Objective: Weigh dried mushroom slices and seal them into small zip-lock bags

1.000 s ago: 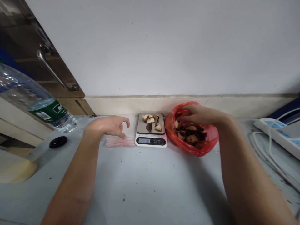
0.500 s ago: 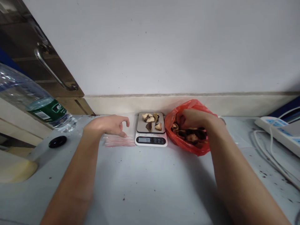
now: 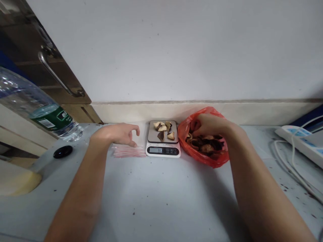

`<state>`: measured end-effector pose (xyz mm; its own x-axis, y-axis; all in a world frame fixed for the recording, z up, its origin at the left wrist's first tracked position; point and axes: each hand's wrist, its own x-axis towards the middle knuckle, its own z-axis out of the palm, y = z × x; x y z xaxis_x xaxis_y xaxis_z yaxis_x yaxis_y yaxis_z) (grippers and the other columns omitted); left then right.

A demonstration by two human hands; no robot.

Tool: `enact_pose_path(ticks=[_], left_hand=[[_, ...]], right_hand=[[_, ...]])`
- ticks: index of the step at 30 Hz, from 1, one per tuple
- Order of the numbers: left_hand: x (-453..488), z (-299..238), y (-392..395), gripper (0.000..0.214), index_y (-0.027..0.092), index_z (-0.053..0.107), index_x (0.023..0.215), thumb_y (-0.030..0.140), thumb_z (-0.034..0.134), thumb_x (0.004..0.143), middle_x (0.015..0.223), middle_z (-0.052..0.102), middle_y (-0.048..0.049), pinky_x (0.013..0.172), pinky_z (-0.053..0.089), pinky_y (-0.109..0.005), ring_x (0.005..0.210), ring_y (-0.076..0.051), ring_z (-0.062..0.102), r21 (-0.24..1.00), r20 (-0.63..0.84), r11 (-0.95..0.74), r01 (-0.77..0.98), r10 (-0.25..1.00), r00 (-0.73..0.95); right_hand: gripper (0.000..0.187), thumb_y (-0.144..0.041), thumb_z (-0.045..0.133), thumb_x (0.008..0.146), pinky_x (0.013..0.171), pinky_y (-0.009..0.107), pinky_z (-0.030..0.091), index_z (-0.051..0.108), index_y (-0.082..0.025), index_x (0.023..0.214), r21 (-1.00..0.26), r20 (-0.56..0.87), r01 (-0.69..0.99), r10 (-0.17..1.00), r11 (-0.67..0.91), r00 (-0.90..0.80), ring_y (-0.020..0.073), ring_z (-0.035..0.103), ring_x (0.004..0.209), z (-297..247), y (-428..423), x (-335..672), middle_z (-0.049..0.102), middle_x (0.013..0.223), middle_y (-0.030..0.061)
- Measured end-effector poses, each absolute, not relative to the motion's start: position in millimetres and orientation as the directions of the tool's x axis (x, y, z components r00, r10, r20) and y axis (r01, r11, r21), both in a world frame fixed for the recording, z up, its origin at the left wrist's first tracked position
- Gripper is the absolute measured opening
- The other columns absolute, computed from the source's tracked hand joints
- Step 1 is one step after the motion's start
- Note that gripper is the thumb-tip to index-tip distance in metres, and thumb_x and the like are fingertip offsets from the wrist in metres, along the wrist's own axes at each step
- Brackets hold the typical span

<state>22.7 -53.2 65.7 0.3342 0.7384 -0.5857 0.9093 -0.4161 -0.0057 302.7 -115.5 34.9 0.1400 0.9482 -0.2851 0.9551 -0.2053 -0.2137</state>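
Note:
A white kitchen scale [image 3: 148, 155] with a metal plate stands in the middle, its lit display seeming to read 95. Several dried mushroom pieces [image 3: 163, 128], cream and dark brown, lie on the plate. Left of the scale, my left hand [image 3: 123, 134] hovers over a stack of clear zip bags [image 3: 128, 151], thumb and forefinger apart and nothing between them. My right hand [image 3: 205, 125] reaches into an open red plastic bag [image 3: 185, 143] holding more brown dried pieces [image 3: 207, 148]. Its fingers are curled, and their tips are partly hidden, so what they grip cannot be made out.
At left a clear water bottle [image 3: 51, 117] with a green label leans into view above a black oval object [image 3: 63, 152]. A whitish container [image 3: 20, 178] is at the left edge. A white power strip [image 3: 300, 136] and cables [image 3: 294, 164] lie at right. A wall [image 3: 176, 60] rises behind.
My right hand has shifted slightly inside the red bag. The scale's reading seems to have gone from 99 to 95. My left hand has stayed in place.

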Motion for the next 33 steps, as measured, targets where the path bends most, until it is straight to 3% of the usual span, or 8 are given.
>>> enact_pose_path(ticks=[6, 12, 15, 20, 24, 27, 30, 33], left_hand=[[21, 65, -52, 0.062, 0.026, 0.054, 0.136, 0.050, 0.060, 0.079, 0.123, 0.074, -0.0096, 0.077, 0.050, -0.031, 0.097, -0.027, 0.071, 0.004, -0.580, -0.436, 0.900, 0.732, 0.357], [18, 64, -50, 0.060, 0.027, 0.054, 0.134, 0.050, 0.060, 0.079, 0.121, 0.074, -0.0094, 0.076, 0.050, -0.032, 0.098, -0.027, 0.071, 0.022, -0.577, -0.440, 0.898, 0.728, 0.371], [17, 63, -49, 0.063, 0.027, 0.055, 0.135, 0.049, 0.061, 0.077, 0.121, 0.074, -0.0094, 0.078, 0.051, -0.033, 0.099, -0.027, 0.071, 0.025, -0.576, -0.434, 0.900, 0.730, 0.368], [19, 63, -49, 0.064, 0.028, 0.054, 0.137, 0.051, 0.061, 0.078, 0.123, 0.073, -0.0094, 0.079, 0.051, -0.033, 0.098, -0.027, 0.071, 0.027, -0.580, -0.412, 0.911, 0.735, 0.350], [17, 63, -48, 0.065, 0.027, 0.054, 0.137, 0.050, 0.062, 0.076, 0.123, 0.072, -0.0099, 0.078, 0.051, -0.033, 0.098, -0.028, 0.071, 0.033, -0.587, -0.406, 0.913, 0.732, 0.347], [14, 64, -47, 0.065, 0.026, 0.054, 0.136, 0.046, 0.062, 0.074, 0.126, 0.071, -0.0107, 0.080, 0.051, -0.033, 0.100, -0.027, 0.070, 0.025, -0.591, -0.396, 0.918, 0.735, 0.333], [12, 64, -47, 0.067, 0.025, 0.054, 0.136, 0.045, 0.063, 0.073, 0.127, 0.070, -0.0115, 0.081, 0.052, -0.033, 0.102, -0.028, 0.070, 0.031, -0.594, -0.395, 0.918, 0.732, 0.335], [12, 63, -46, 0.068, 0.026, 0.056, 0.135, 0.048, 0.063, 0.072, 0.124, 0.072, -0.0111, 0.081, 0.052, -0.035, 0.102, -0.029, 0.071, 0.039, -0.585, -0.407, 0.913, 0.731, 0.351]], right_hand=[[0.014, -0.015, 0.067, 0.073, 0.060, 0.026, 0.050, 0.077, -0.022, 0.080, -0.344, -0.345, 0.910, 0.933, -0.231, 0.107, 0.0197, 0.069, 0.075, 48, -123, 314, 0.076, 0.079, 0.0009], [0.014, -0.030, 0.069, 0.073, 0.070, 0.030, 0.055, 0.079, -0.022, 0.077, -0.632, -0.203, 0.775, 0.959, 0.025, -0.196, 0.0216, 0.071, 0.077, 64, -131, 311, 0.079, 0.083, 0.0023], [0.014, -0.033, 0.072, 0.075, 0.076, 0.030, 0.056, 0.078, -0.021, 0.079, -0.701, -0.091, 0.710, 0.980, 0.063, -0.177, 0.0218, 0.073, 0.083, 63, -127, 295, 0.081, 0.088, 0.0034], [0.005, -0.020, 0.069, 0.084, 0.074, 0.027, 0.053, 0.072, -0.018, 0.080, -0.693, 0.003, 0.719, 0.997, 0.054, -0.072, 0.0200, 0.074, 0.083, 43, -110, 262, 0.081, 0.088, 0.0071], [0.015, -0.026, 0.065, 0.090, 0.070, 0.027, 0.050, 0.073, -0.015, 0.084, -0.675, 0.045, 0.734, 0.997, 0.076, -0.062, 0.0195, 0.072, 0.080, 41, -106, 257, 0.080, 0.087, 0.0090], [0.019, -0.030, 0.063, 0.089, 0.064, 0.026, 0.047, 0.073, -0.018, 0.080, -0.573, 0.050, 0.820, 0.998, 0.008, 0.026, 0.0186, 0.069, 0.074, 53, -114, 268, 0.077, 0.078, 0.0047], [0.019, -0.030, 0.064, 0.085, 0.058, 0.027, 0.044, 0.069, -0.021, 0.070, -0.408, -0.072, 0.907, 0.994, -0.107, 0.085, 0.0180, 0.065, 0.066, 61, -122, 286, 0.073, 0.070, 0.0023], [0.016, -0.023, 0.065, 0.077, 0.053, 0.029, 0.044, 0.063, -0.022, 0.062, -0.251, -0.308, 0.939, 0.939, -0.233, 0.151, 0.0195, 0.063, 0.062, 56, -123, 302, 0.069, 0.066, 0.0025]])
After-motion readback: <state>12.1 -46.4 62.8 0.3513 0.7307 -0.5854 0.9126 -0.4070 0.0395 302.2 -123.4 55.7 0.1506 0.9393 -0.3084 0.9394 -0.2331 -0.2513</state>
